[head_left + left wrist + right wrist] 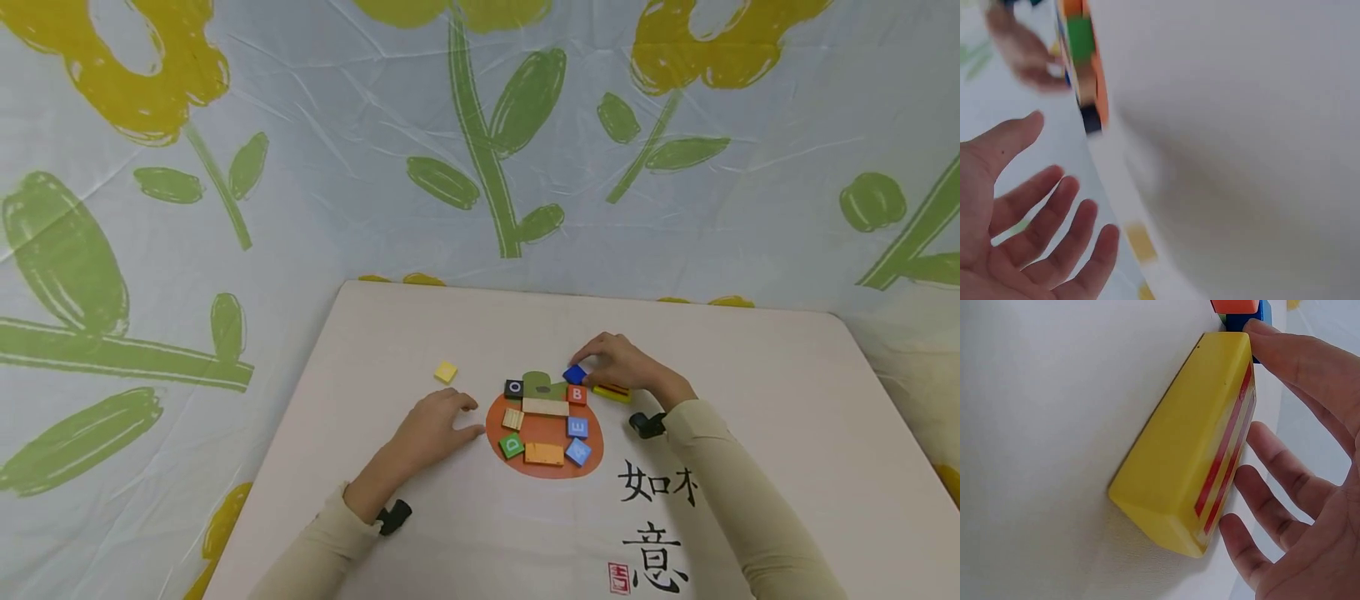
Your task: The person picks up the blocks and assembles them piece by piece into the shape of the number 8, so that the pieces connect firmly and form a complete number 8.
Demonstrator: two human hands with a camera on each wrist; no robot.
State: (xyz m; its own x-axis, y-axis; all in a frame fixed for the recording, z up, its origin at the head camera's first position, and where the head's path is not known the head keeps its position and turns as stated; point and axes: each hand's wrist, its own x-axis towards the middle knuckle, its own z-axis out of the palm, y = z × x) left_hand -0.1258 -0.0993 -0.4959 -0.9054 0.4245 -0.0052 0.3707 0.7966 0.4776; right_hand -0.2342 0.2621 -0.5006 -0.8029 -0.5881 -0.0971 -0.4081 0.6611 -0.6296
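Note:
With thumb and index finger my right hand (617,363) pinches a dark blue block (575,374) at the top right of a ring of blocks. Just below that is a red B block (576,394). A yellow block with red stripes (1179,431) lies under the palm, beside the other right fingers. My left hand (433,427) is held left of the ring, fingers relaxed and slightly bent, nothing in its grasp. The ring lies on a printed orange pumpkin shape (543,429) and includes a black O block (513,389), a green D block (512,446) and a long wooden block (545,407).
A lone yellow block (446,372) lies on the white table (397,333), beyond the left hand. Black brush characters (651,558) are printed on the right side of the tabletop. A flower-patterned cloth (315,167) hangs behind the far edge.

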